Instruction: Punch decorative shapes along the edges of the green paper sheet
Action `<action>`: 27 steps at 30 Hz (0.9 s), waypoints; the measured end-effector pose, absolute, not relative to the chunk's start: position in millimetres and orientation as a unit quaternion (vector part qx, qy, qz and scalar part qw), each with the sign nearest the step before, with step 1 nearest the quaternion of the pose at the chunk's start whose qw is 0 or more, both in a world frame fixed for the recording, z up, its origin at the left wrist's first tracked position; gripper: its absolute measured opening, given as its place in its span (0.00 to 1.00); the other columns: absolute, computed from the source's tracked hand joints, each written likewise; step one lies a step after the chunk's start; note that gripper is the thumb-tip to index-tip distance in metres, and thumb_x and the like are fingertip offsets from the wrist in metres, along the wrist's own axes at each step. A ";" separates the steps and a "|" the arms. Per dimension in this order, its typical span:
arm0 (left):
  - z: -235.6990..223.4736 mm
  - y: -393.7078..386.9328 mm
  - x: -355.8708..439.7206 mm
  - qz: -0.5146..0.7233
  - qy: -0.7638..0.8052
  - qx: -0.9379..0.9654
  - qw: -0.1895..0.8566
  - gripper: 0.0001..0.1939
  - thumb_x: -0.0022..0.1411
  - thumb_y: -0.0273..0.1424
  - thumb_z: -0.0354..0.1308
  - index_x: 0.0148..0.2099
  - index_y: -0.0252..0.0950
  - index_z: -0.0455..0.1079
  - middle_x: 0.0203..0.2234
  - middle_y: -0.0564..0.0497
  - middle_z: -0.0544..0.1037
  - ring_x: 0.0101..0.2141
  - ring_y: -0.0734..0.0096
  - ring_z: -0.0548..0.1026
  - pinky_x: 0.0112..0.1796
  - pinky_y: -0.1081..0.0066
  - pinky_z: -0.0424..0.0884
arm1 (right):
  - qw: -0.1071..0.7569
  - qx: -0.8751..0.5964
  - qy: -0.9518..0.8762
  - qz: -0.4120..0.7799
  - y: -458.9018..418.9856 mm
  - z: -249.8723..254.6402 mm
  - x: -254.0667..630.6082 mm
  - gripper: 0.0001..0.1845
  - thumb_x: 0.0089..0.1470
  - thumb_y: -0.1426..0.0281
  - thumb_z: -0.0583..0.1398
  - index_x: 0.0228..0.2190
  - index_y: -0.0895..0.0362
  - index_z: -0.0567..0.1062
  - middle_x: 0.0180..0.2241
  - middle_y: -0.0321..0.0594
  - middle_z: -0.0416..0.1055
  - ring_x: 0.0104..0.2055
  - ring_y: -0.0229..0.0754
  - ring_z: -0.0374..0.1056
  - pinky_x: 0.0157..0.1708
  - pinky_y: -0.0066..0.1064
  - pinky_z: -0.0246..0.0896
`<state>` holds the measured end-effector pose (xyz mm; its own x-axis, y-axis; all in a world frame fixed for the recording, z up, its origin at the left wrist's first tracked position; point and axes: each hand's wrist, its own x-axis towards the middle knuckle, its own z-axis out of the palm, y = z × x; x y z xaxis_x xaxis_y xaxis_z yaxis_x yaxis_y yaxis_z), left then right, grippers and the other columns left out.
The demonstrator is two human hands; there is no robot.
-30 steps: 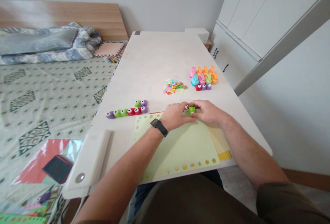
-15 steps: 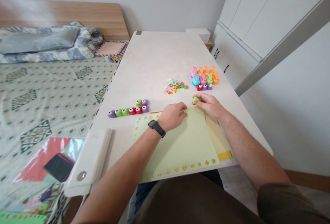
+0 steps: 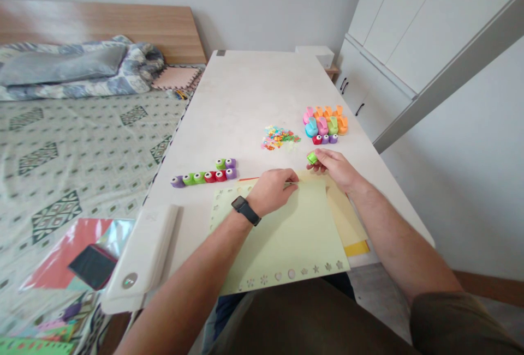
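Observation:
My left hand (image 3: 275,190) pinches the far edge of a pale green sheet of paper (image 3: 295,229), which has shaped holes punched along its near and left edges. Just beyond the sheet's far right corner, my right hand (image 3: 332,166) holds a small green craft punch (image 3: 312,157) between thumb and fingers. Under the green sheet lies a cream sheet (image 3: 347,218), showing at the right. To the left stands a row of small purple, green and red punches (image 3: 209,176). A heap of colourful paper cut-outs (image 3: 280,137) lies beyond my hands.
Larger lever punches (image 3: 322,125) and several small ones (image 3: 325,139) stand at the right of the white table (image 3: 254,93). A white power unit (image 3: 143,257) lies at the left edge. The bed (image 3: 102,148) holds a phone (image 3: 93,266).
My right hand has drawn the green punch off the paper, away from my left hand, and turned it. My left fingers have closed on the sheet, whose near edge has shifted slightly.

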<state>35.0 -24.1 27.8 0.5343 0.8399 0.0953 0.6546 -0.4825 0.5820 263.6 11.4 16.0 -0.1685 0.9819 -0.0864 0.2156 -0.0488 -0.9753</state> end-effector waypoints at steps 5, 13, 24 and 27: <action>24.9 -26.9 33.3 0.203 0.432 0.844 0.245 0.06 0.63 0.31 0.57 0.41 0.38 0.73 0.37 0.50 0.81 0.39 0.66 0.77 0.42 0.69 0.71 | 0.387 -0.523 -0.557 0.516 11.7 15.6 262.4 0.28 0.57 0.43 0.56 0.35 0.56 0.76 0.32 0.44 0.79 0.30 0.40 0.70 0.27 0.29 0.60; 19.3 -28.6 31.6 0.218 0.435 0.840 0.241 0.06 0.64 0.32 0.57 0.42 0.38 0.73 0.37 0.50 0.80 0.39 0.65 0.77 0.43 0.67 0.71 | 0.380 -0.526 -0.570 0.505 13.7 13.8 258.8 0.28 0.58 0.44 0.56 0.37 0.57 0.78 0.37 0.45 0.79 0.33 0.40 0.70 0.28 0.29 0.59; 13.7 -30.7 29.5 0.229 0.431 0.842 0.229 0.07 0.65 0.32 0.57 0.44 0.38 0.73 0.38 0.49 0.80 0.40 0.64 0.76 0.45 0.65 0.70 | 0.408 -0.522 -0.594 0.456 37.9 10.7 247.5 0.26 0.55 0.47 0.61 0.40 0.56 0.78 0.34 0.40 0.76 0.30 0.38 0.66 0.31 0.30 0.61; 11.5 -30.3 29.5 0.235 0.430 0.843 0.223 0.07 0.65 0.32 0.57 0.44 0.37 0.73 0.38 0.49 0.80 0.40 0.64 0.76 0.45 0.64 0.69 | 0.422 -0.526 -0.578 0.460 40.3 7.6 249.3 0.25 0.55 0.47 0.61 0.40 0.55 0.79 0.34 0.40 0.76 0.31 0.38 0.66 0.31 0.31 0.61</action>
<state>29.5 -30.3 11.5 0.5202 0.8296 0.2030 0.6199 -0.5303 0.5783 249.3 40.3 7.6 -0.0906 0.9959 0.0045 0.2188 0.0243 -0.9755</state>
